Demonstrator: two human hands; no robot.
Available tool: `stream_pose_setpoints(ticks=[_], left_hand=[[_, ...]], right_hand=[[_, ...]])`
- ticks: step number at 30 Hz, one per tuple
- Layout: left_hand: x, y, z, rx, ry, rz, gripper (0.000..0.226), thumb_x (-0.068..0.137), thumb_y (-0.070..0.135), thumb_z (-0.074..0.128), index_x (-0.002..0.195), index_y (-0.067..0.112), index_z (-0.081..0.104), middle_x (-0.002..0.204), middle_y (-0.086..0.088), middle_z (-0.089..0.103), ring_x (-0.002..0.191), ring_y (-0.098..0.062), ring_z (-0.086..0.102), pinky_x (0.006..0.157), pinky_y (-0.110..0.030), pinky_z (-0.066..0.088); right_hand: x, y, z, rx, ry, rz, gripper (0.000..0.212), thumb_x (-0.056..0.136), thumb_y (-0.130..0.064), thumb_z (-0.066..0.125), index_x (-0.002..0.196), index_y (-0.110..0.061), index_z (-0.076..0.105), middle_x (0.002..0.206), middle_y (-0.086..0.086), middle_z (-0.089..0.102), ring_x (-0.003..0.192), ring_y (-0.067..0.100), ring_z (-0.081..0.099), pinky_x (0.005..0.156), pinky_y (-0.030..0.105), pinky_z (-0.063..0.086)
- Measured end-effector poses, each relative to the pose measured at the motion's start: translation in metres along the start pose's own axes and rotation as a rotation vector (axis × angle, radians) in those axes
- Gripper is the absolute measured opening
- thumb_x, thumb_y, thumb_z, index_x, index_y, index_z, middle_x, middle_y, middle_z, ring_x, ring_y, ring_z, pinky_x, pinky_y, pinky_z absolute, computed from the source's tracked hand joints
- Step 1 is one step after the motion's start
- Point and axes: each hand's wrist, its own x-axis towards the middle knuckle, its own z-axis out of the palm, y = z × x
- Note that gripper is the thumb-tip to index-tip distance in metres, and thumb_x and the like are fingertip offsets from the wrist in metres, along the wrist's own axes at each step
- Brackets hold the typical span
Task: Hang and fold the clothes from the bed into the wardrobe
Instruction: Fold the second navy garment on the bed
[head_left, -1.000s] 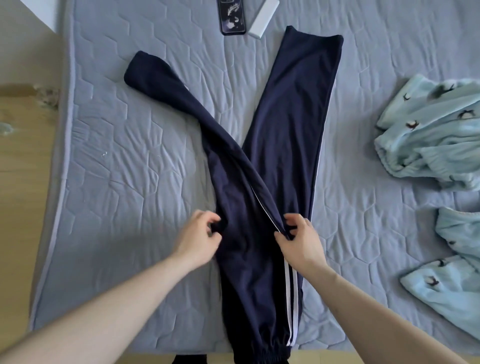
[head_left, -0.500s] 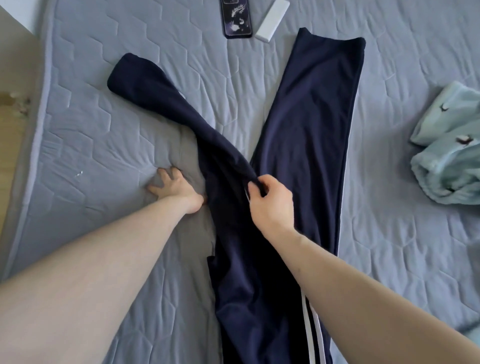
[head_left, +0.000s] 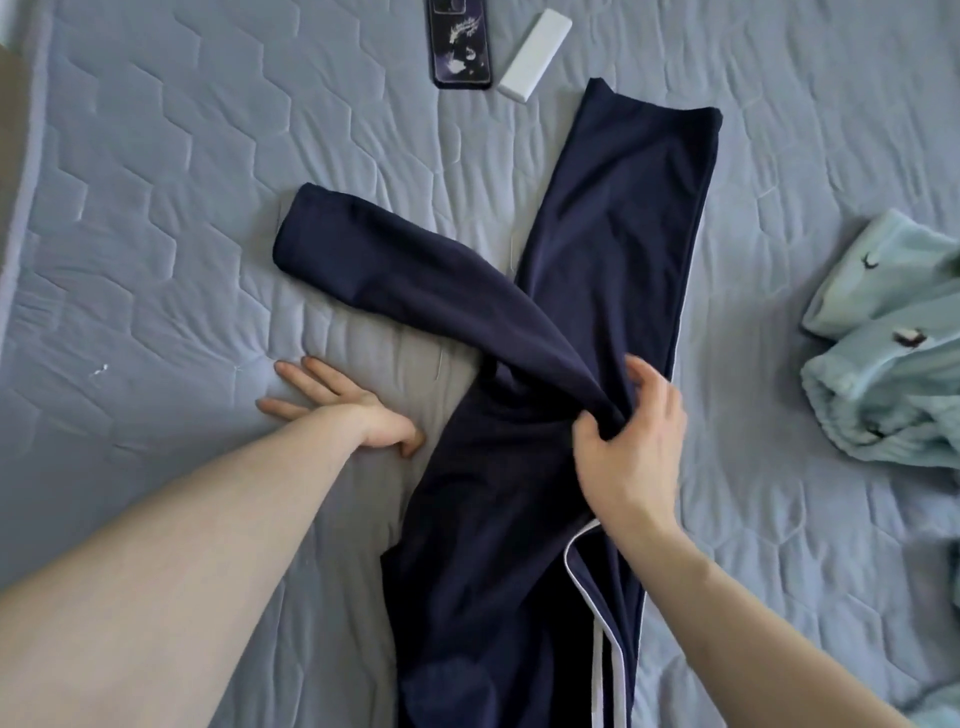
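Navy track trousers with white side stripes lie lengthwise on the grey quilted mattress. One leg runs straight up toward the far side; the other crosses to the left and ends in a folded cuff. My right hand pinches a bunch of the crossed leg's fabric near the crotch and lifts it a little. My left hand presses flat on the mattress just left of the trousers, fingers spread, holding nothing.
A dark phone and a white rectangular block lie at the far edge beyond the trousers. Pale blue fleece garments with small dark motifs are heaped at the right. The mattress edge runs down the left side.
My right hand has dragged the crossed leg rightward, so its cuff sits nearer the straight leg. My left hand left the trousers and now lies flat on the mattress.
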Motion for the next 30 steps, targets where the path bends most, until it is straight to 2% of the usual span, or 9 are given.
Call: stream_pose_setpoints(ticks=[8, 12, 15, 18, 21, 25, 26, 28, 30], left_hand=[[0.015, 0.012, 0.007, -0.160, -0.016, -0.082, 0.173, 0.033, 0.039, 0.084, 0.132, -0.004, -0.051, 0.151, -0.027, -0.043, 0.144, -0.065, -0.012, 0.113, -0.075, 0.018], [0.022, 0.010, 0.008, -0.228, -0.081, -0.079, 0.175, 0.028, 0.035, 0.087, 0.109, -0.005, -0.063, 0.135, -0.029, -0.059, 0.144, -0.064, -0.014, 0.114, -0.074, 0.016], [0.023, 0.010, 0.007, -0.205, -0.108, -0.088, 0.176, 0.029, 0.037, 0.086, 0.122, -0.002, -0.058, 0.136, -0.030, -0.060, 0.140, -0.067, -0.022, 0.111, -0.078, 0.016], [0.025, 0.009, 0.004, -0.172, -0.105, -0.122, 0.173, 0.030, 0.037, 0.083, 0.126, -0.001, -0.057, 0.134, -0.031, -0.062, 0.117, -0.072, -0.046, 0.112, -0.078, 0.016], [0.031, 0.012, 0.009, -0.161, -0.077, -0.121, 0.168, 0.039, 0.036, 0.083, 0.139, 0.003, -0.049, 0.133, -0.030, -0.063, 0.104, -0.070, -0.051, 0.112, -0.078, 0.010], [0.035, 0.018, 0.020, -0.242, 0.075, -0.138, 0.110, 0.099, 0.033, 0.056, 0.149, 0.011, -0.039, 0.146, -0.020, -0.056, 0.143, -0.061, -0.027, 0.118, -0.073, 0.010], [0.037, 0.019, 0.022, -0.234, 0.053, -0.163, 0.124, 0.093, 0.037, 0.064, 0.142, 0.009, -0.046, 0.146, -0.020, -0.056, 0.140, -0.062, -0.031, 0.117, -0.075, 0.010], [0.039, 0.021, 0.020, -0.234, -0.009, -0.187, 0.158, 0.066, 0.046, 0.084, 0.130, 0.005, -0.055, 0.142, -0.024, -0.059, 0.129, -0.064, -0.040, 0.113, -0.078, 0.009], [0.041, 0.018, 0.018, -0.237, -0.016, -0.172, 0.169, 0.056, 0.048, 0.088, 0.119, 0.003, -0.062, 0.139, -0.025, -0.061, 0.132, -0.064, -0.039, 0.113, -0.078, 0.010]], right_hand=[[0.057, -0.097, 0.098, -0.346, -0.347, -0.575, 0.078, 0.082, -0.031, 0.077, 0.154, -0.027, 0.045, 0.153, -0.004, 0.044, 0.143, 0.023, 0.035, 0.120, 0.045, 0.029], [0.080, -0.105, 0.121, -0.509, -0.399, -0.574, 0.046, 0.094, -0.027, 0.067, 0.139, -0.031, 0.061, 0.143, -0.005, 0.054, 0.133, 0.025, 0.044, 0.111, 0.042, 0.034], [0.096, -0.119, 0.108, -0.057, -0.364, -0.360, 0.008, 0.094, -0.029, 0.065, 0.098, -0.029, 0.072, 0.094, -0.011, 0.072, 0.096, 0.015, 0.065, 0.085, 0.033, 0.049], [0.124, -0.129, 0.077, 0.479, -0.164, -0.099, 0.023, 0.094, -0.030, 0.059, 0.073, -0.023, 0.055, 0.063, -0.017, 0.056, 0.061, 0.000, 0.050, 0.063, 0.021, 0.044], [0.166, -0.123, 0.036, 0.814, 0.057, 0.260, 0.031, 0.098, -0.030, 0.057, 0.069, -0.021, 0.055, 0.058, -0.017, 0.054, 0.054, 0.004, 0.051, 0.058, 0.015, 0.043], [0.205, -0.089, 0.009, 0.756, 0.136, 0.539, 0.021, 0.098, -0.040, 0.061, 0.082, -0.028, 0.060, 0.087, -0.013, 0.073, 0.078, 0.004, 0.067, 0.059, 0.020, 0.051], [0.207, -0.075, 0.009, 0.673, 0.100, 0.584, 0.015, 0.097, -0.043, 0.062, 0.093, -0.028, 0.061, 0.096, -0.006, 0.072, 0.082, 0.011, 0.067, 0.065, 0.026, 0.054], [0.204, -0.048, 0.012, 0.544, 0.026, 0.637, 0.041, 0.092, -0.044, 0.068, 0.122, -0.019, 0.057, 0.108, 0.003, 0.069, 0.091, 0.021, 0.070, 0.082, 0.040, 0.061], [0.190, -0.029, 0.016, 0.420, 0.037, 0.571, 0.059, 0.080, -0.049, 0.076, 0.127, -0.022, 0.053, 0.110, -0.003, 0.070, 0.103, 0.023, 0.071, 0.096, 0.044, 0.058]])
